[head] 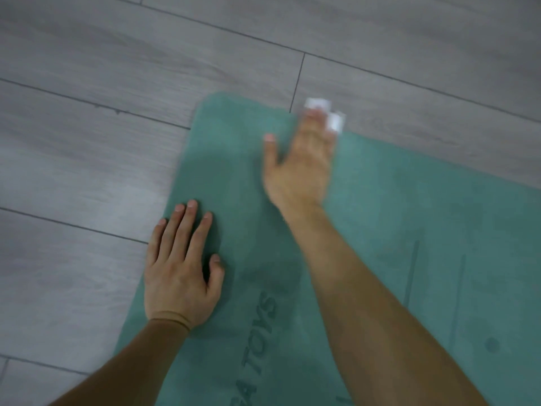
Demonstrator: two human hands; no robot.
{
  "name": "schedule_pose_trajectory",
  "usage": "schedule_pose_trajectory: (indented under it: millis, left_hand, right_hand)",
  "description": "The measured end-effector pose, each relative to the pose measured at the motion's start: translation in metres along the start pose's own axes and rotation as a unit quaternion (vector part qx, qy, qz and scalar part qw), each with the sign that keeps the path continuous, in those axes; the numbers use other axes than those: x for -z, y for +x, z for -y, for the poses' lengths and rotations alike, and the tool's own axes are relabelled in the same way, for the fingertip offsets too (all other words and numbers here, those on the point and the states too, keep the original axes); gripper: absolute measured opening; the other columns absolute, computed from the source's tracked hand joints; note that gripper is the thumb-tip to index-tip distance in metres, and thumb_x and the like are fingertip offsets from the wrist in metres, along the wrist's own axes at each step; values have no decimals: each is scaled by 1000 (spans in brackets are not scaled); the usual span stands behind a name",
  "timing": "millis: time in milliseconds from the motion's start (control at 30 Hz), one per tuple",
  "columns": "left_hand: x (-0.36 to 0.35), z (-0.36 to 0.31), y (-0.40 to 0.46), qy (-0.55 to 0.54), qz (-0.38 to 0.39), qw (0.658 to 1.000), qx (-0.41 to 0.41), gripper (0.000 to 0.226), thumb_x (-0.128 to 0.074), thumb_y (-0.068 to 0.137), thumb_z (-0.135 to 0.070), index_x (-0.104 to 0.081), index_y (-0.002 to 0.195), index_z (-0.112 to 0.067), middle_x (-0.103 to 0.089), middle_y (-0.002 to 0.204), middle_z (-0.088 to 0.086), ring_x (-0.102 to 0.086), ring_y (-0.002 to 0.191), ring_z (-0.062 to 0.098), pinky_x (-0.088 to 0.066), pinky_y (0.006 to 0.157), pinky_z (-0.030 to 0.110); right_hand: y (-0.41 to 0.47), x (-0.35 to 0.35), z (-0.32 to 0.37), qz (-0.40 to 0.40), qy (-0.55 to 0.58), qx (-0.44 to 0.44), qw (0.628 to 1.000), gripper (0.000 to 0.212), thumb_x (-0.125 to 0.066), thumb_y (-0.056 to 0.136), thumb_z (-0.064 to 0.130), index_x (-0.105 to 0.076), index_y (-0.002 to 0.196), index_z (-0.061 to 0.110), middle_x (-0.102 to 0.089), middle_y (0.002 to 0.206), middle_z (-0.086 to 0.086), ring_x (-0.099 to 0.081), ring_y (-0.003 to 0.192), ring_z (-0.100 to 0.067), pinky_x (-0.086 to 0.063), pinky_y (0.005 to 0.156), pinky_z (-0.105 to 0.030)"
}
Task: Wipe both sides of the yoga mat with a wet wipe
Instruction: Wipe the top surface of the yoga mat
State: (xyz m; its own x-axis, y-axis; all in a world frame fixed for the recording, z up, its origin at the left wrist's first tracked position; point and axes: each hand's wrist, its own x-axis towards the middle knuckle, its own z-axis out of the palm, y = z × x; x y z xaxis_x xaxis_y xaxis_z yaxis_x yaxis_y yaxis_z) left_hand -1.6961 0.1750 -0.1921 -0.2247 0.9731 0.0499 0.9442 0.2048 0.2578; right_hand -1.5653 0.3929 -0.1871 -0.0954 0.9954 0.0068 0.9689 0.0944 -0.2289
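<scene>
Right now my left hand (178, 271) lies flat with fingers spread at the left edge of the green yoga mat (380, 230), I think to stop it sliding on the grey floor (87, 112). Meanwhile my right hand (298, 168), blurred, presses the white wet wipe (325, 112) under straight fingers at the mat's upper-centre edge.

Under me lies a grey wood-look plank floor (87, 112), its dark seams running slantwise across my view, with soft pale light on the boards.
</scene>
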Motion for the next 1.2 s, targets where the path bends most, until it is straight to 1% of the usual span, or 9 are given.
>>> schedule_pose_trajectory:
  millis: [167, 333, 433, 667, 833, 933, 1033, 1133, 1200]
  left_hand:
    - [1, -1, 1, -3, -5, 1000, -1, 69, -56, 91, -28, -47, 156, -7, -29, 172, 11, -25, 160, 30, -26, 126, 59]
    - [1, 0, 1, -2, 0, 1000, 1, 70, -56, 91, -29, -46, 157, -7, -27, 173, 10, -23, 161, 29, -25, 127, 59]
    - [1, 1, 1, -5, 3, 1000, 2, 71, -56, 91, -30, -46, 158, -8, -27, 173, 10, -23, 161, 29, -24, 127, 58]
    - [2, -1, 2, -11, -4, 1000, -4, 69, -57, 91, -28, -47, 156, -6, -29, 172, 11, -23, 161, 29, -26, 126, 60]
    - [3, -1, 2, -7, -1, 1000, 0, 70, -55, 91, -31, -48, 156, -7, -28, 172, 11, -23, 161, 29, -26, 126, 59]
    - [3, -1, 2, -12, 2, 1000, 2, 70, -54, 91, -32, -48, 156, -7, -28, 172, 11, -23, 161, 28, -26, 126, 59]
    - [3, -1, 3, -14, 3, 1000, 0, 69, -54, 91, -32, -49, 156, -7, -29, 172, 11, -23, 161, 28, -26, 126, 59]
    - [3, -2, 2, -14, -2, 1000, 2, 68, -54, 92, -32, -49, 155, -7, -31, 171, 12, -23, 161, 28, -26, 126, 59]
    - [3, -2, 3, -17, -5, 1000, -2, 69, -56, 91, -30, -49, 155, -8, -30, 171, 12, -24, 161, 28, -27, 126, 58]
  right_hand:
    - [25, -11, 62, 88, -23, 181, 979, 84, -12, 106, 64, -5, 167, 7, -3, 176, -8, 4, 162, -19, 0, 131, -42]
    - [-6, 19, -79, 12, -51, -12, 999, 81, -18, 107, 59, -8, 167, 5, -6, 176, -10, 0, 163, -25, -7, 131, -45]
    - [-7, 21, -60, 23, -46, -115, 992, 86, -14, 105, 61, -5, 165, 0, -2, 175, -15, 3, 162, -27, -3, 130, -48]
    - [16, -12, 96, 123, -17, 212, 969, 83, -10, 106, 64, -5, 167, 7, 1, 176, -8, 7, 162, -19, 4, 131, -42]
    - [-1, 15, -35, 39, -41, 94, 994, 81, -15, 107, 61, -8, 167, 7, -6, 176, -7, 2, 163, -23, -6, 131, -44]
    - [-5, 15, -23, 48, -55, 13, 997, 89, -7, 103, 65, -5, 166, 1, -1, 175, -12, 5, 162, -23, -2, 131, -47]
    - [-5, -8, 60, 77, -12, 187, 979, 91, -12, 103, 68, -9, 166, 2, -6, 175, -13, 2, 163, -23, -2, 131, -46]
    - [-1, -16, 84, 133, -28, 431, 892, 83, -14, 106, 65, -12, 167, 9, -9, 175, -7, -1, 162, -18, -5, 131, -44]
    - [24, -10, 56, 123, -32, 444, 887, 77, -11, 108, 60, -11, 168, 12, -7, 176, -3, 0, 162, -15, -5, 131, -42]
